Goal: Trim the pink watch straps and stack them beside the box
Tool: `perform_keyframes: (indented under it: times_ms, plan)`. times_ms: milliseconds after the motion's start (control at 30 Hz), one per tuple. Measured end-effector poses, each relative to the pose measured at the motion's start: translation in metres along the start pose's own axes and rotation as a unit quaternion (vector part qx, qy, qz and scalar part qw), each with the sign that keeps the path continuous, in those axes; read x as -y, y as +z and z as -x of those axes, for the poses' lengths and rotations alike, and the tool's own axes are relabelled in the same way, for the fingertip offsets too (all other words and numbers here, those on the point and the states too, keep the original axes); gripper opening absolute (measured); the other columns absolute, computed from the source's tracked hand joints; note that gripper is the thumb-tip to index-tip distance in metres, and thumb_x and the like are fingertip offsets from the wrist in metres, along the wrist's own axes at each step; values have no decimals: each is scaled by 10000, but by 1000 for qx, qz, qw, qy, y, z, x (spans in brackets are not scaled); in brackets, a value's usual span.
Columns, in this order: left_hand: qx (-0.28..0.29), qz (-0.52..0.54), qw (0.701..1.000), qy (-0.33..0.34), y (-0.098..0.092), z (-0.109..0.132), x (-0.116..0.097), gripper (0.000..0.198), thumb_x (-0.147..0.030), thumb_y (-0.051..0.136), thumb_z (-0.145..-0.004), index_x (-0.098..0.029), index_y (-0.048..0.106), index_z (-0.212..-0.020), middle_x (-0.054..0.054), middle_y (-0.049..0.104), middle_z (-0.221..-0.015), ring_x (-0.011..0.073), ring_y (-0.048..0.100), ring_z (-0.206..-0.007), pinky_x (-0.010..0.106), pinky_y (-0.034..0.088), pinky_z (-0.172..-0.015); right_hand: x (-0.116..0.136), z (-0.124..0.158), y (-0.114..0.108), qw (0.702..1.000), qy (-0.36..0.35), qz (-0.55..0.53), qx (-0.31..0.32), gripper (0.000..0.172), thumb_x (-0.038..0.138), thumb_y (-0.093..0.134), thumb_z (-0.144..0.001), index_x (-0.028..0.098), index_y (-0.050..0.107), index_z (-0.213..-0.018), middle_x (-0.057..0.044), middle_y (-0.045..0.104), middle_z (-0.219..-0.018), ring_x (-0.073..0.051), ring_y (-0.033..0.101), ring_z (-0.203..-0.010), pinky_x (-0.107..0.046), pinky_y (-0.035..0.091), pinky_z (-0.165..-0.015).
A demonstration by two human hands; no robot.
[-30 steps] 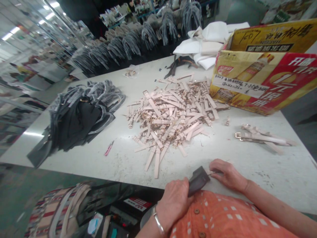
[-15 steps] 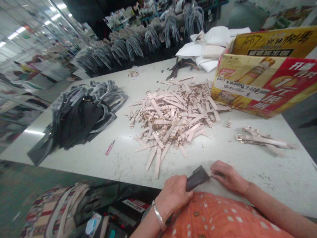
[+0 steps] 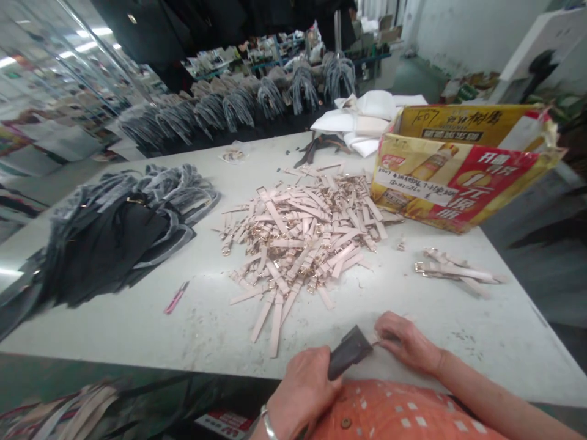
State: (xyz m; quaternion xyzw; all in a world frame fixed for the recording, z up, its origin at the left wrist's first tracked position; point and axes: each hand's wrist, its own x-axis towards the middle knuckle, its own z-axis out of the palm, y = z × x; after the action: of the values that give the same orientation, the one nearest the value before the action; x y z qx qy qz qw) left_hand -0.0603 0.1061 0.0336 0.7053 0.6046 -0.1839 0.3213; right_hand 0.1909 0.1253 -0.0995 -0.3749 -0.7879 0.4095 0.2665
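The white tabletop [image 3: 413, 305] carries a black heap of straps [image 3: 114, 238] toward its left edge, a yellow-red carton [image 3: 454, 177] at its far right corner and a pale pink strap pile [image 3: 302, 232] in the middle. At the near edge the left hand [image 3: 302, 388] has its fingers wrapped round a dark flat tool [image 3: 349, 351]. The right hand [image 3: 406, 342], fingers curled, presses a small pale piece [image 3: 376, 339] to the tabletop at the tool's tip.

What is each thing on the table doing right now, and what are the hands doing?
left hand: closed on the dark tool
dark tool: held, tip at table edge
right hand: flat, fingertips by the tool tip
pale straps: heaped loose
black straps: piled
cardboard box: open
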Motion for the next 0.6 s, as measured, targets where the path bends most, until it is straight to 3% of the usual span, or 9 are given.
perform_keyframes:
  times_ms: [100, 333, 600]
  plan:
    - [-6, -9, 1000, 15, -2, -4, 3, 294, -360, 453, -763, -198, 615, -946, 84, 674, -948, 244, 614, -903, 313, 438, -754, 1, -1, 1, 1000, 1, 2, -7, 92, 219, 520, -878, 196, 475, -802, -56, 565, -872, -179, 514, -809, -321, 438, -733]
    - [-25, 12, 999, 17, 3, -17, -13, 302, -366, 444, -775, -204, 619, -960, 79, 679, -946, 245, 621, -897, 309, 432, -751, 4, -2, 1, 999, 22, 12, -34, 83, 197, 496, -860, 197, 466, -783, -33, 539, -801, -167, 492, -748, -306, 430, -672]
    - [-42, 21, 998, -40, 7, -4, 14, 284, -367, 447, -793, -190, 613, -939, 85, 686, -912, 226, 632, -857, 280, 412, -692, 12, -2, -1, 998, 21, 60, -5, 130, 275, 439, -930, 204, 547, -940, -67, 603, -891, -196, 548, -843, -340, 454, -760]
